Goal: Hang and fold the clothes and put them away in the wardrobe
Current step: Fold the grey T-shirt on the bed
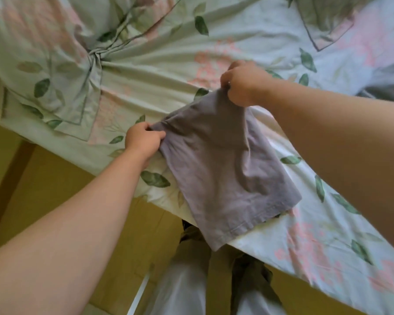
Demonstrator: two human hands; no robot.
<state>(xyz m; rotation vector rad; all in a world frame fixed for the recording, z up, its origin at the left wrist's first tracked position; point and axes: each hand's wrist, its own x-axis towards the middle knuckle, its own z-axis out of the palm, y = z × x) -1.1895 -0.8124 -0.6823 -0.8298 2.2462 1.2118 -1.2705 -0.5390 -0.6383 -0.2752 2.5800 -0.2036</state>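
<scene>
— Holding anything, the left hand [143,139]?

— Yes. Its thumb and fingers pinch one upper corner of the grey-mauve garment [225,169], and the cloth bunches into small folds where they grip.

— And the right hand [243,83]?

— It is curled over the other upper corner, pinching it from above. It sits higher and farther in over the bed than the left, so the garment's top edge runs on a slant between the two.

— Where does the garment sit on the bed?

— Over the bed's near edge. It hangs down from both hands as a doubled, roughly oblong piece with a stitched hem along the bottom. The upper part lies over the floral sheet [159,71], and the lowest corner passes the near edge and shows in front of the person's pale trousers [182,280]. Whether the cloth touches the sheet I cannot tell.

— What else is on the bed?

— A pillow [55,64] in the same leaf-and-flower print lies toward the far left corner, with the sheet gathered into creases beside it. At the bed's right edge there is a dark, blurred shape [391,87], which I cannot make out.

— And below the bed?

— A yellowish floor [55,178] along the near edge, under the left forearm.
</scene>
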